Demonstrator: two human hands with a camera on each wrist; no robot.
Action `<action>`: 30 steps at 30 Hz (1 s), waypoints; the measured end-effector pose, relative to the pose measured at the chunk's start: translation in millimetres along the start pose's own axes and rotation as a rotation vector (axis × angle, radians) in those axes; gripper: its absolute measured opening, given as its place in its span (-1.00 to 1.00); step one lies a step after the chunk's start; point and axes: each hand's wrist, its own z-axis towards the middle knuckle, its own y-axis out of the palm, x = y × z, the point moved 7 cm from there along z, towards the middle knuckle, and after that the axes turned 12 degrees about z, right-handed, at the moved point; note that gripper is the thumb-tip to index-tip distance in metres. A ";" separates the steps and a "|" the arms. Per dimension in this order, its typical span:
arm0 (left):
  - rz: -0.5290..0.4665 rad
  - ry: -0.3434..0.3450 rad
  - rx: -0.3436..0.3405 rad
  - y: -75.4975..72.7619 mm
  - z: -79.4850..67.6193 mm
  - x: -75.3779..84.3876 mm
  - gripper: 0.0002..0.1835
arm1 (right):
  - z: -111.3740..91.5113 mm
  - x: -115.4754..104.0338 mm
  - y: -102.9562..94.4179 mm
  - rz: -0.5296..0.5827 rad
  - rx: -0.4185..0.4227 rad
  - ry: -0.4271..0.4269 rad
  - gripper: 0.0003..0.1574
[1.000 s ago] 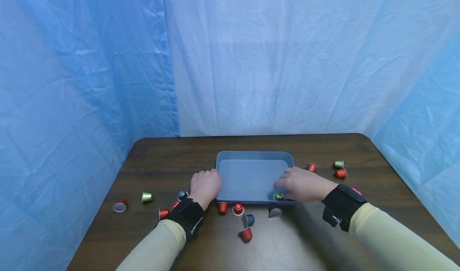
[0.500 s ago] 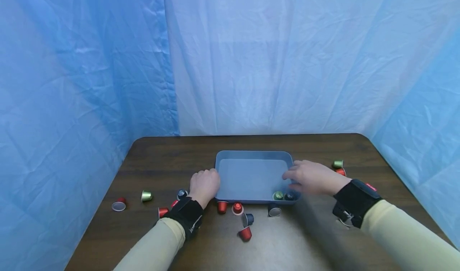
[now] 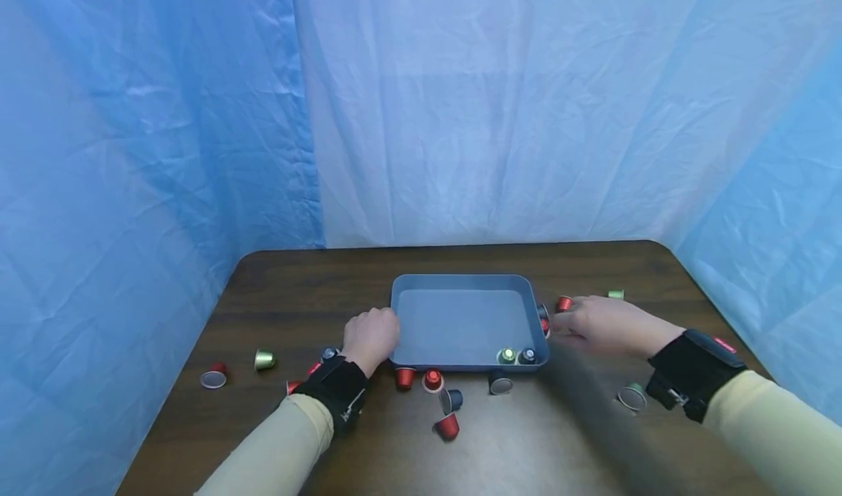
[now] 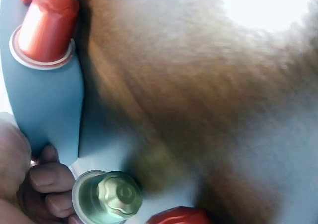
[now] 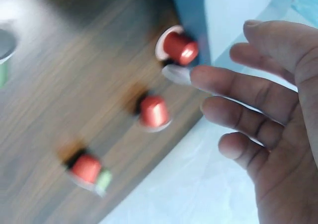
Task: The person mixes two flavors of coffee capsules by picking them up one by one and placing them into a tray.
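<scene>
My left hand grips the left rim of a blue-grey tray; in the left wrist view its fingers curl at the tray edge, beside a green coffee capsule. Inside the tray's front right corner sit a green capsule and a dark blue capsule. Just right of the tray, my right hand hovers palm down with loosely spread fingers, holding nothing. Nearest it are a red capsule and another red capsule against the tray wall, with a dark capsule behind.
Along the tray's front lie red capsules and dark blue capsules. Farther left are a green capsule and a red capsule. One green capsule lies below my right wrist. Blue sheets hang around the table.
My right hand has drawn out of the tray's front right corner and moved right, leaving the dark blue capsule beside the green one. My left hand stays at the left rim.
</scene>
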 end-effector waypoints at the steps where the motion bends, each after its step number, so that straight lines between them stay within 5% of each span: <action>1: -0.012 -0.005 -0.012 -0.1 0.0 -0.5 -0.79 | -5.1 4.3 -0.6 -0.002 -0.011 0.028 -0.85; 18: -0.190 -0.102 -0.203 -3.1 4.0 -17.6 -0.62 | -74.1 46.8 10.4 0.121 -0.109 0.180 -0.85; 30: -0.200 -0.116 -0.234 -2.5 10.7 -21.0 -0.73 | -93.2 61.1 42.2 0.148 -0.154 0.340 -0.73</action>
